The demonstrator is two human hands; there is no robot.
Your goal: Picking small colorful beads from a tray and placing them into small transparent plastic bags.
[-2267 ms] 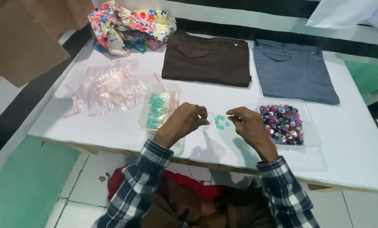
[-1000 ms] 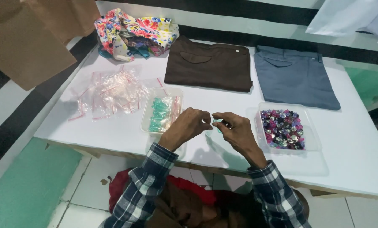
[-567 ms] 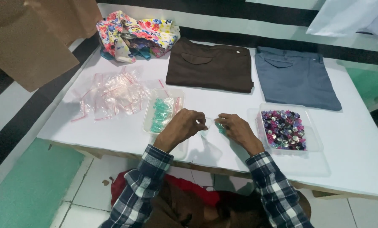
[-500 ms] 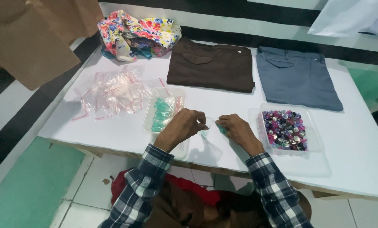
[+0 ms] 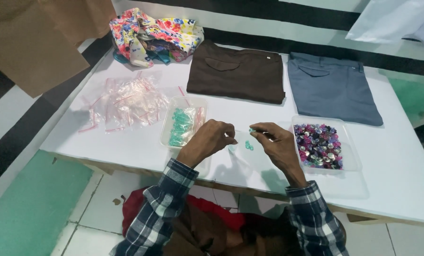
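While the left hand (image 5: 211, 141) pinches the edge of a small clear bag (image 5: 238, 142) at frame centre, the right hand (image 5: 277, 142) grips a green bead (image 5: 252, 130) just above it — more green beads (image 5: 248, 145) lie inside, between both hands

**Clothes and loose bags on a white table**

Folded brown trousers (image 5: 236, 71) lie beside folded grey-blue trousers (image 5: 332, 87) at the far edge of a white table (image 5: 401, 175). A crumpled floral cloth (image 5: 152, 38) sits left of them, above a heap of clear plastic bags (image 5: 126, 102).
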